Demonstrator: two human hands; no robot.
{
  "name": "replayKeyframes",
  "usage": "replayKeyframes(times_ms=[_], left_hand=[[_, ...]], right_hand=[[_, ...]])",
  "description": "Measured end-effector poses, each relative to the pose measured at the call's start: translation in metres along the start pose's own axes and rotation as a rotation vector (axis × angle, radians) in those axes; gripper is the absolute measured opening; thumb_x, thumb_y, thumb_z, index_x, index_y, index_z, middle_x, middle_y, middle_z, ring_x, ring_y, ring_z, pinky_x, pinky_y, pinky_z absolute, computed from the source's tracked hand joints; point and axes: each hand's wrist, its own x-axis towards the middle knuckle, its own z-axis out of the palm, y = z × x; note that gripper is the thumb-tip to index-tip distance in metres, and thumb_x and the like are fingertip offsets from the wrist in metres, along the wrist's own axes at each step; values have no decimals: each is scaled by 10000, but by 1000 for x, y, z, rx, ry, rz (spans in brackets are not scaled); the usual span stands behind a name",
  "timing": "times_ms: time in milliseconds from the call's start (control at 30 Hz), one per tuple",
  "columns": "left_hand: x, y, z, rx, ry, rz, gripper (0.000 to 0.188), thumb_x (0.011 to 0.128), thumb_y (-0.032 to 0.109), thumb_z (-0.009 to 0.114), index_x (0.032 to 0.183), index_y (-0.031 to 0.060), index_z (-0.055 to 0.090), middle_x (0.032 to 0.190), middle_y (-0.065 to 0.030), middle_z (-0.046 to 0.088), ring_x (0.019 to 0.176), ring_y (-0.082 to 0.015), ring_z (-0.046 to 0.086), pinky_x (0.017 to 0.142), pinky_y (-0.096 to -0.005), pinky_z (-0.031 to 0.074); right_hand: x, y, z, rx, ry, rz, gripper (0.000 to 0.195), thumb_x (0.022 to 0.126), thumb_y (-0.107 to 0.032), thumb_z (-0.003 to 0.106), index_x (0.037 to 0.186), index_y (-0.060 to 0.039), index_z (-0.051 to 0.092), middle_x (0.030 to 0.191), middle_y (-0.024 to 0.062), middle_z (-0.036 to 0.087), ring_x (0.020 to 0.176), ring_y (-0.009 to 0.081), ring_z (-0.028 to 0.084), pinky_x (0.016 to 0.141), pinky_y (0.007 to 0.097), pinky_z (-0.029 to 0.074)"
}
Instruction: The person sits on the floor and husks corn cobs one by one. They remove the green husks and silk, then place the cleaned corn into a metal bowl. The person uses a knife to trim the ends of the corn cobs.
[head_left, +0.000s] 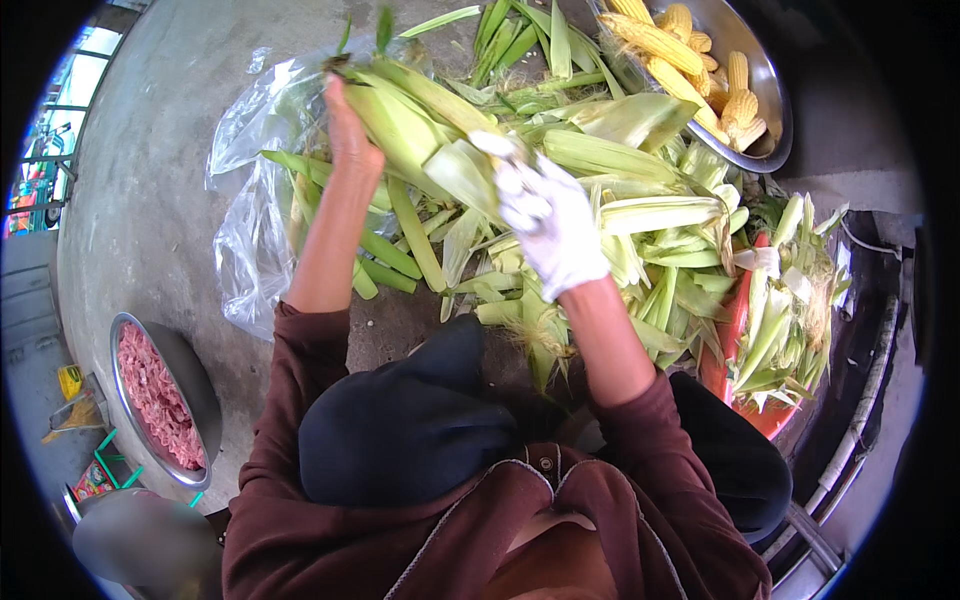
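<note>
My bare left hand (351, 139) grips the stalk end of a corn ear in its green husk (394, 120), raised over a heap of peelings. On my right hand (551, 225) is a white glove, its fingers closed on the husk near the other end of the ear. A pale husk leaf (459, 171) stands loose from the ear beside the glove. Whether kernels are bare under my right fingers is hidden. Loose corn husks (615, 157) spread around and beneath both hands, with strands of silk among them.
A clear plastic bag (255, 247) lies left of the husks. Husked yellow corn ears (660, 45) fill a metal bowl (780, 139) at the upper right. A red basin (739, 315) holds husks. Raw meat (154, 390) sits in another metal bowl (206, 420), near a person (146, 536).
</note>
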Motion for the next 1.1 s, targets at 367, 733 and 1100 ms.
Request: replayKeyframes(times_ms=[367, 733, 1100], left_hand=[[-4, -11, -9, 27, -140, -95, 571, 1029, 528, 316, 1142, 38, 585, 977, -133, 677, 832, -235, 680, 745, -414, 602], [-34, -66, 14, 310, -165, -75, 448, 1002, 429, 538, 804, 39, 636, 673, -9, 565, 545, -101, 486, 524, -275, 417], [-122, -63, 3, 818, -223, 903, 541, 986, 245, 511, 1386, -80, 343, 1408, -235, 390, 1349, -360, 355, 1134, -435, 263]], right_hand=[[-2, -51, -18, -1282, 1, -703, 692, 889, -223, 702, 1466, -2, 392, 1485, 159, 439, 1394, 242, 383, 1168, 373, 256], [66, 15, 21, -591, 86, -568, 198, 968, -136, 601, 1049, 21, 691, 928, 15, 683, 830, 79, 560, 784, 230, 459], [65, 2, 26, -473, 206, -578, 160, 957, -125, 604, 866, -17, 679, 778, 2, 625, 684, 81, 494, 623, 271, 429]])
